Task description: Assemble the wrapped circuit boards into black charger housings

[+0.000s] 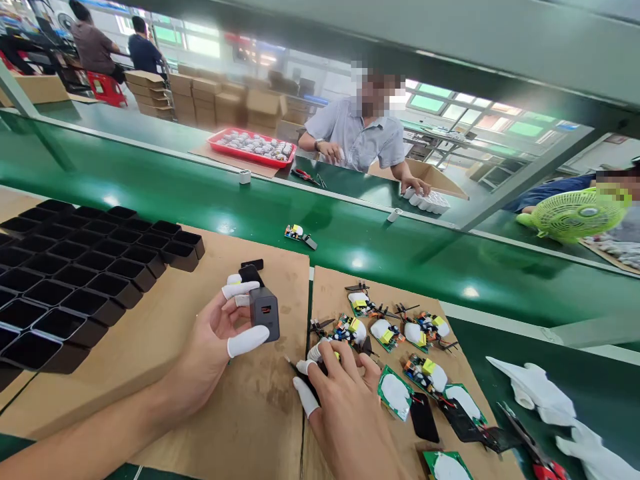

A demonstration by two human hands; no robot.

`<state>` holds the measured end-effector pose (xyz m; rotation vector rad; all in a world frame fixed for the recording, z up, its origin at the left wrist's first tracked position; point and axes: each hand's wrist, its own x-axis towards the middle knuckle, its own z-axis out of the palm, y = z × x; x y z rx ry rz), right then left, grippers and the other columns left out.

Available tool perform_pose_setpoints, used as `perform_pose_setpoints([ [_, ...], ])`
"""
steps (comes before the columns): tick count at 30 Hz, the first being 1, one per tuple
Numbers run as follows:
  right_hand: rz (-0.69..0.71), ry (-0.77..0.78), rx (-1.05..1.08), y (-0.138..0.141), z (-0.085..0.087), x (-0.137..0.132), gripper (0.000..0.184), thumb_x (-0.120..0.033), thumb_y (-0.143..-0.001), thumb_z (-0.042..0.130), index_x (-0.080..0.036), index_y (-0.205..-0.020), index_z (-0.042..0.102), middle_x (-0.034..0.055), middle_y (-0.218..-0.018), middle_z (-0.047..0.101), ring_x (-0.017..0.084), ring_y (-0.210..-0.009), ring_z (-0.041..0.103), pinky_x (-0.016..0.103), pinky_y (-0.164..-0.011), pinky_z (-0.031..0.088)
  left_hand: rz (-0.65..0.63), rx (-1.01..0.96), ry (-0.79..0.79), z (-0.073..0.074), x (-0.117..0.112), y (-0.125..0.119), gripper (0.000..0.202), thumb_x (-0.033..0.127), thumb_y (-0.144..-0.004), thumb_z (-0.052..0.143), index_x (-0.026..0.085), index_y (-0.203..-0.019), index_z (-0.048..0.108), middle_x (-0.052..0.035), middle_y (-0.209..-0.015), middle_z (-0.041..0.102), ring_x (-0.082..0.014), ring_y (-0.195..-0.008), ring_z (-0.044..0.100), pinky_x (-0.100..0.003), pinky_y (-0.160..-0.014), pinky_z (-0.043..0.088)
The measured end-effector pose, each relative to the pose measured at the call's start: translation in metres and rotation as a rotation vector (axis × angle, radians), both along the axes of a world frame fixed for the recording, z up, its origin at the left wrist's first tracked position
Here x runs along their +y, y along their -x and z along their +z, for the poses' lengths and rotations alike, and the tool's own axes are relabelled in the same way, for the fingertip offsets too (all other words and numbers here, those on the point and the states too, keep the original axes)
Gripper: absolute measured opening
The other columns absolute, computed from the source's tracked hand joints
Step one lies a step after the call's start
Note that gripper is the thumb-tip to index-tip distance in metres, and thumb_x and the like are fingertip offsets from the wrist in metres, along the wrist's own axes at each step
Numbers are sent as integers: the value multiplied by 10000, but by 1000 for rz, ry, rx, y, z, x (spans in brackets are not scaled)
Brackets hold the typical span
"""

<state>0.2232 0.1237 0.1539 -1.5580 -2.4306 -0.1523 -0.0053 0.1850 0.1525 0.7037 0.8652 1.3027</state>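
One casing, port cameraward, long edges near-upright

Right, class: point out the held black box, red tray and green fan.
Held black box [265,319], head view: face with the slot.
Red tray [270,161], head view: near side.
Green fan [575,213], head view: grille.

head view | text: none legible | labels, brands: none legible | numbers, signs: none legible
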Motion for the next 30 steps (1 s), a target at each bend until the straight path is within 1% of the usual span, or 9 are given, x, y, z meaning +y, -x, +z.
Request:
perform_pose_setpoints([
  [2, -18, 82, 128, -1, 1, -1, 370, 56, -681, 677, -260, -860, 606, 64, -1108, 801, 337, -1099, 708, 509, -971, 438, -55, -10, 34, 0, -3, -3, 797, 264, -567, 1142, 252, -1278, 781, -62, -1205, 794, -284, -1178, 763, -409, -1046, 678],
  [5, -5, 162, 432, -9, 13, 0, 226, -44, -969, 707, -267, -1004, 707, 30, -1028, 795, 263, -943, 724, 427, -869, 530, -121, -8, 68, -2, -9, -6, 776, 307, -565, 1152, 227, -1246, 788, -88, -1183, 818, -279, -1102, 778, -433, -1010, 702],
  [7, -18, 156, 647, -16, 22, 0, 174, -186, -1099, 731, -301, -1215, 791, 42, -1131, 829, 246, -1002, 765, 366, -862, 599, -141, 20, 66, -4, -12, -7, 746, 350, -598, 1154, 217, -1236, 792, -102, -1163, 845, -262, -1054, 792, -397, -958, 715],
  [10, -75, 159, 811, -24, 31, -2, 269, -254, -1118, 757, -338, -1360, 838, 69, -1251, 826, 224, -1015, 788, 282, -782, 633, -159, 45, 73, -9, -16, -9, 732, 370, -617, 1154, 210, -1233, 792, -110, -1123, 872, -251, -1007, 819, -354, -886, 730],
  [14, -14, 221, 757, -25, 34, -4, 317, -223, -1115, 712, -334, -1386, 836, 59, -1067, 761, 185, -878, 747, 207, -616, 584, -194, 77, 71, -16, -22, -10, 732, 340, -627, 1146, 211, -1245, 776, -104, -1090, 877, -273, -980, 851, -389, -864, 758],
  [17, 16, 179, 749, -20, 36, -2, 278, -182, -1085, 726, -313, -1287, 863, 26, -917, 689, 146, -728, 672, 175, -552, 548, -167, 148, 43, -20, -25, -11, 736, 351, -643, 1137, 222, -1267, 769, -90, -1073, 878, -272, -955, 856, -405, -883, 761],
  [21, 9, 129, 757, -14, 39, 1, 255, -148, -1049, 726, -294, -1184, 885, 19, -890, 709, 128, -673, 663, 168, -523, 527, -106, 295, -27, -22, -29, -12, 705, 340, -640, 1119, 230, -1247, 778, -69, -1045, 877, -255, -949, 847, -397, -951, 742],
  [25, 29, 104, 725, -9, 41, 3, 227, -141, -1049, 693, -268, -1095, 876, -9, -808, 660, 113, -618, 588, 190, -479, 428, -80, 411, -59, -18, -31, -12, 683, 322, -628, 1103, 235, -1228, 788, -66, -1048, 876, -261, -979, 843, -385, -951, 741],
  [30, 23, 66, 649, -6, 36, 3, 259, -160, -1080, 633, -232, -870, 767, -4, -781, 592, 125, -607, 534, 230, -474, 387, -14, 529, -94, -8, -34, -14, 630, 300, -629, 1078, 251, -1203, 823, -27, -978, 878, -222, -873, 836, -346, -907, 744],
])
